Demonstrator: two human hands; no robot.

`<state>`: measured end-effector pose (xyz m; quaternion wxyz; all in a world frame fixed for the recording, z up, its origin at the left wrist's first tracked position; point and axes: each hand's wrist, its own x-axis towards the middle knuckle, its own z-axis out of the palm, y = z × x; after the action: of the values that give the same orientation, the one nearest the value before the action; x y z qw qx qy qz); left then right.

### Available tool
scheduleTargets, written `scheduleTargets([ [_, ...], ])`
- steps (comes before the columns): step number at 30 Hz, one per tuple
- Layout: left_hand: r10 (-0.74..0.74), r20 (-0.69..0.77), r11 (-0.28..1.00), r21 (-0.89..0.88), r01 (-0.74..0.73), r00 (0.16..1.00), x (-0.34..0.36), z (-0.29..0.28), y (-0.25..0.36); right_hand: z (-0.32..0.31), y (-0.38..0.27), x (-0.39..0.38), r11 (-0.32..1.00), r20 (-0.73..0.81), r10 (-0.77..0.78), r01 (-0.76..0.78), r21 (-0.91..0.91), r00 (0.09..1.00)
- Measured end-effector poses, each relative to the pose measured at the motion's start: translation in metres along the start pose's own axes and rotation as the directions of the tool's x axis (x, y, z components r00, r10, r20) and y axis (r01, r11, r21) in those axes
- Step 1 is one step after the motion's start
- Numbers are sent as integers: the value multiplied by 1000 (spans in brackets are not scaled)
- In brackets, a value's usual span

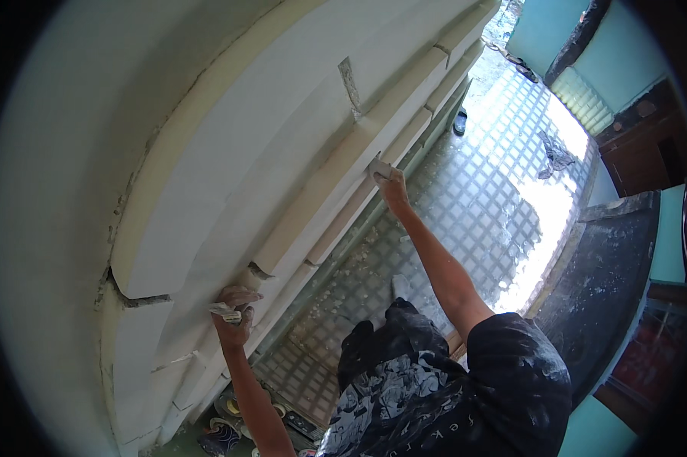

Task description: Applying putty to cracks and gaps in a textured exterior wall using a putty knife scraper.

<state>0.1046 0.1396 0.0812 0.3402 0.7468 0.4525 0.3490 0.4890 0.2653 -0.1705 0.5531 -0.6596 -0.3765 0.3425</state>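
Observation:
My right hand (394,190) is stretched out and up, gripping a small flat putty knife (377,167) whose blade presses on the edge of a cream stepped moulding (336,179) on the white wall (229,152). My left hand (235,318) is lower on the same wall, closed around a small putty-smeared scraper (224,309) held against the moulding's lower steps. A grey patch of bare filler (349,82) and several cracked joints show in the mouldings.
A checkered tile floor (480,198) lies below, strewn with white crumbs near the wall. A dark sandal (460,120) and a rag (557,156) lie on it. Small tubs and tools (229,423) sit by the wall base. A dark stone ledge (618,259) runs on the right.

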Motion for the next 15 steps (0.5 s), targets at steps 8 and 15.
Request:
scheduleTargets([
  [8,67,-1,997,31,-67,998,4,-1,5,8,-1,-6,995,0,-22,22,-102,1000],
  [15,-61,-48,980,-191,51,997,0,3,5,18,-1,-20,986,2,-9,9,-164,1000],
])
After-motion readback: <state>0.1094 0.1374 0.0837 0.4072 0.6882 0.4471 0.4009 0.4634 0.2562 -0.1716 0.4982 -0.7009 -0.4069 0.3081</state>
